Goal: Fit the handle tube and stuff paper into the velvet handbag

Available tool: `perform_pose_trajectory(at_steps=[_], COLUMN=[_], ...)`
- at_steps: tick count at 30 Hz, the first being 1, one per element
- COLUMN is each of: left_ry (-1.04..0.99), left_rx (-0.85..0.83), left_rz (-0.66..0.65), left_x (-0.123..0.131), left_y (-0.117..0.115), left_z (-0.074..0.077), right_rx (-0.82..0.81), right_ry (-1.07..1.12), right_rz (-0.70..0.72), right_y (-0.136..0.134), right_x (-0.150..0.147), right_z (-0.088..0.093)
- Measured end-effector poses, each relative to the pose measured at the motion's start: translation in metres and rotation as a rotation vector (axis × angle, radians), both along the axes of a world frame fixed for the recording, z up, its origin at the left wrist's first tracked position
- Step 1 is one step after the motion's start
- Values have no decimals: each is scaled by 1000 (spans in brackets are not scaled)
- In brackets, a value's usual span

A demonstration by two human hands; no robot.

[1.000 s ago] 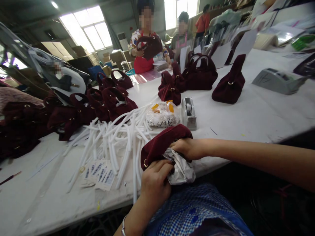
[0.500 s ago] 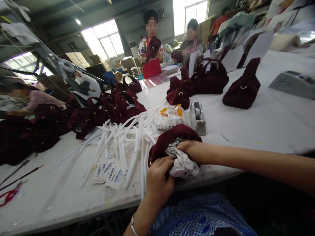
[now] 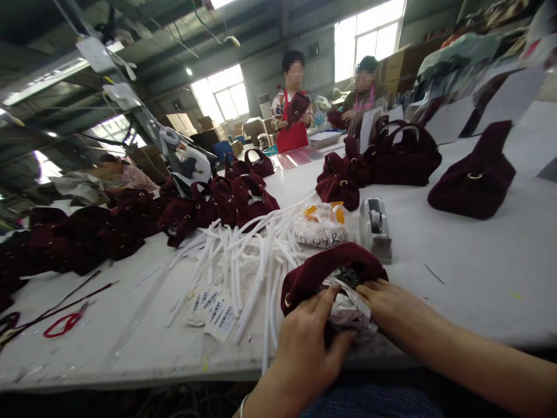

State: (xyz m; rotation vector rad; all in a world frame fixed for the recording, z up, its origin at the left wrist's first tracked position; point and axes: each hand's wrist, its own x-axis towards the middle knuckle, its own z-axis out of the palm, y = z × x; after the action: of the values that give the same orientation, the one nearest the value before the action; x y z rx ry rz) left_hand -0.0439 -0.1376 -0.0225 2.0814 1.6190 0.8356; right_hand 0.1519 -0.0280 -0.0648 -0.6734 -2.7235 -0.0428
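A dark red fabric handbag (image 3: 324, 270) lies at the table's front edge with its mouth facing me and its handle arching over. Crumpled white stuffing paper (image 3: 350, 310) bulges from the opening. My left hand (image 3: 311, 331) grips the near left side of the mouth, fingers over the rim and paper, thumb beneath. At the right side of the opening, my right hand (image 3: 385, 302) is closed on the bag's edge beside the paper; its fingertips are partly hidden. A small gold ring (image 3: 287, 300) shows on the bag's left end.
White tubes (image 3: 243, 261) and barcode tags (image 3: 217, 310) lie left of the bag. Behind it are a plastic bag (image 3: 319, 226) and a tape dispenser (image 3: 376, 229). Red-handled scissors (image 3: 65, 324) lie far left. More handbags (image 3: 404, 157) stand across the table; co-workers (image 3: 293, 110) are beyond.
My right hand has moved from the paper in the middle to the right side of the opening. The paper sits lower in the bag. The camera view has shifted.
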Motion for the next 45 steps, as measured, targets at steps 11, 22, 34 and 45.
perform_pose_trajectory(at_steps=[11,22,34,45], left_ry=[362,-84,-60,97], left_rx=[21,-113,-137,-23], left_rz=[235,-36,2,-238], left_x=[6,6,-5,-7], left_y=[52,49,47,20], left_z=[-1,30,12,-14], right_rx=[61,46,13,-503], right_ry=[240,426,401,131], right_rz=[27,47,177,78], right_y=[-11,-8,10,23], right_x=[23,36,40,-17], right_z=[-16,-26,-4,4])
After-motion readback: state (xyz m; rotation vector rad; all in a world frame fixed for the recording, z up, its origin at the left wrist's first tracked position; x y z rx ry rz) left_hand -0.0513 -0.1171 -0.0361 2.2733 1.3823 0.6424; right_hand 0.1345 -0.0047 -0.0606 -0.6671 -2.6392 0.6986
